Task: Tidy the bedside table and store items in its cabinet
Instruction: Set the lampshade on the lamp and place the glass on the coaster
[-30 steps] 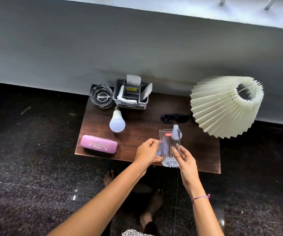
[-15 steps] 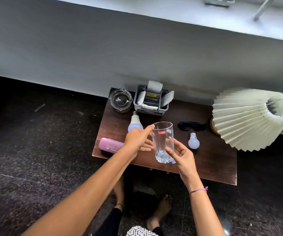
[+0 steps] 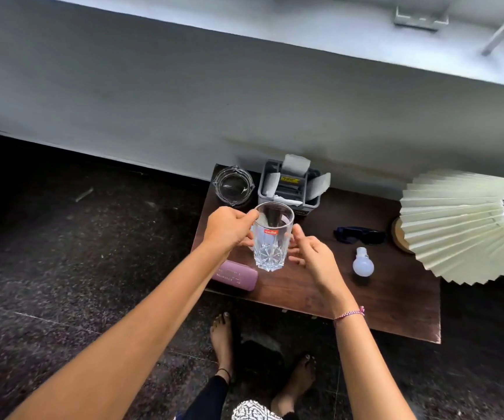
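While the left hand [image 3: 229, 228] grips the glass [image 3: 270, 247] by its rim over the near left of the table [image 3: 396, 301] and the right hand [image 3: 314, 256] holds loose, open fingers just beside it, the bulb [image 3: 362, 263], sunglasses [image 3: 359, 234] and pink case [image 3: 235, 275] are not yet put away.

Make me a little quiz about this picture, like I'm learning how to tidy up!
1. Which hand grips the glass near its rim?
2. True or false: the glass is full of juice.
3. What lies on the table beside the sunglasses, nearer the person? A) a white bulb B) a spoon C) a book

Key: 1 the left hand; 2 false, it looks empty; 3 A.
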Motion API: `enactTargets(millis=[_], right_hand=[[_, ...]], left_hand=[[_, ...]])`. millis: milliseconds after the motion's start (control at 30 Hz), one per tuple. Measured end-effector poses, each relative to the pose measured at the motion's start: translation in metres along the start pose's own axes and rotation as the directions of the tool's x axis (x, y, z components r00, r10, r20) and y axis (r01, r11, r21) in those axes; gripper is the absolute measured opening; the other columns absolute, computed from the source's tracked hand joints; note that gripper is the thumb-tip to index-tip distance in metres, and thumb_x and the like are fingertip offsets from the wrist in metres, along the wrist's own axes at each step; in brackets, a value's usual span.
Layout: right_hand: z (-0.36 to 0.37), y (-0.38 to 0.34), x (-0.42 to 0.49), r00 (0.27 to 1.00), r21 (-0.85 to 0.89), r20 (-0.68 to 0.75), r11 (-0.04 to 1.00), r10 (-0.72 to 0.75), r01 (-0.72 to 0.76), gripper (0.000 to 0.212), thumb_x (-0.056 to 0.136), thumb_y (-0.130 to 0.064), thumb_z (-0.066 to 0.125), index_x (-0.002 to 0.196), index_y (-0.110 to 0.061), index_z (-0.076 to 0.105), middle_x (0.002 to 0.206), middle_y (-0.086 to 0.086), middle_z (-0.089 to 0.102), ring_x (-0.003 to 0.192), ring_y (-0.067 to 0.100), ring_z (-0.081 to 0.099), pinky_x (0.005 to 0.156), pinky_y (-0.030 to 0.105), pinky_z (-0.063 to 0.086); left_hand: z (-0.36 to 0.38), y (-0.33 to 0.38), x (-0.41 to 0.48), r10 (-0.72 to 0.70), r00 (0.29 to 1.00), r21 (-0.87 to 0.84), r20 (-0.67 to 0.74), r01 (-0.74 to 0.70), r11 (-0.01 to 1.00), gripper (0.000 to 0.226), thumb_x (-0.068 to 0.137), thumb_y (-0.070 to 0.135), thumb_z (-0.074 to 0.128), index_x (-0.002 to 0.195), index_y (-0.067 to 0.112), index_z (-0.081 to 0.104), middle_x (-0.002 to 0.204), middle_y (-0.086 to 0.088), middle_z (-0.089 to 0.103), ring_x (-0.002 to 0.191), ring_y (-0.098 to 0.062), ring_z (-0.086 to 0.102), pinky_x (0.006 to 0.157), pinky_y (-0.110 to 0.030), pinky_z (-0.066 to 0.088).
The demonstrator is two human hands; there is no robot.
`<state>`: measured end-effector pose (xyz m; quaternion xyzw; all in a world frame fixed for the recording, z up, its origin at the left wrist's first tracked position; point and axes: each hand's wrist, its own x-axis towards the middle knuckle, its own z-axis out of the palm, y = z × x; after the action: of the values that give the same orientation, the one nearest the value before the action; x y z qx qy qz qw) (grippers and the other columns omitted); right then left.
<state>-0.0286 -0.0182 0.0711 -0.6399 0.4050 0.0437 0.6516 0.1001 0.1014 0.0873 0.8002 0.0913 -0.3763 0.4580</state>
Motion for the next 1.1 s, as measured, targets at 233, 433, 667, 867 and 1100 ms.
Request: enactTargets(millis=[233, 433, 667, 867, 1100], right_hand=[[0.029, -0.053, 0.02, 0.996, -0.342, -0.062, 0.939, -0.057, 0.032, 0.074, 0.073, -0.073, 0.05, 0.073, -0.002, 0.071, 0.076, 0.014, 0.073, 0.077, 0.022, 0.07, 0.082, 0.044, 0.056], [0.049, -0.083, 0.04, 0.976, -0.334, -0.128, 0.934, -0.177, 0.126, 0.025, 0.079, -0.033, 0.068, 0.086, -0.009, 0.07, 0.078, 0.008, 0.074, 0.064, 0.014, 0.071, 0.076, 0.036, 0.059], [0.074, -0.099, 0.062, 0.949, -0.486, -0.128, 0.852, -0.29, 0.195, 0.028, 0.084, -0.022, 0.057, 0.067, -0.003, 0.069, 0.06, 0.01, 0.071, 0.063, 0.02, 0.069, 0.074, 0.036, 0.056], [0.088, -0.106, 0.086, 0.959, -0.52, -0.123, 0.839, -0.257, 0.159, 0.032, 0.087, -0.022, 0.052, 0.067, -0.003, 0.068, 0.065, 0.014, 0.071, 0.069, 0.026, 0.069, 0.08, 0.037, 0.054], [0.096, -0.108, 0.111, 0.983, -0.515, -0.088, 0.852, -0.159, 0.091, 0.024, 0.082, -0.013, 0.05, 0.076, 0.0, 0.069, 0.07, 0.017, 0.072, 0.074, 0.03, 0.07, 0.082, 0.04, 0.055]], left_hand=[[-0.026, 0.012, 0.013, 0.113, 0.992, 0.116, -0.06, -0.105, 0.988, 0.028, 0.081, 0.027, 0.061, 0.069, 0.004, 0.072, 0.066, -0.015, 0.072, 0.062, -0.024, 0.072, 0.077, -0.043, 0.059], [-0.045, 0.023, 0.028, 0.16, 0.983, 0.125, -0.087, -0.149, 0.981, 0.022, 0.083, 0.02, 0.06, 0.064, 0.014, 0.07, 0.071, -0.014, 0.073, 0.066, -0.022, 0.073, 0.08, -0.041, 0.059], [-0.061, 0.033, 0.054, 0.185, 0.975, 0.164, -0.121, -0.165, 0.973, 0.022, 0.083, 0.018, 0.061, 0.062, 0.018, 0.068, 0.07, -0.015, 0.073, 0.065, -0.022, 0.073, 0.079, -0.04, 0.059], [-0.067, 0.04, 0.078, 0.175, 0.977, 0.202, -0.125, -0.148, 0.968, 0.02, 0.082, 0.017, 0.059, 0.064, 0.017, 0.068, 0.071, -0.014, 0.073, 0.065, -0.02, 0.073, 0.08, -0.038, 0.059], [-0.068, 0.043, 0.104, 0.19, 0.977, 0.267, -0.095, -0.159, 0.95, 0.014, 0.085, 0.016, 0.059, 0.076, 0.012, 0.069, 0.081, -0.015, 0.074, 0.071, -0.022, 0.073, 0.081, -0.04, 0.058]])
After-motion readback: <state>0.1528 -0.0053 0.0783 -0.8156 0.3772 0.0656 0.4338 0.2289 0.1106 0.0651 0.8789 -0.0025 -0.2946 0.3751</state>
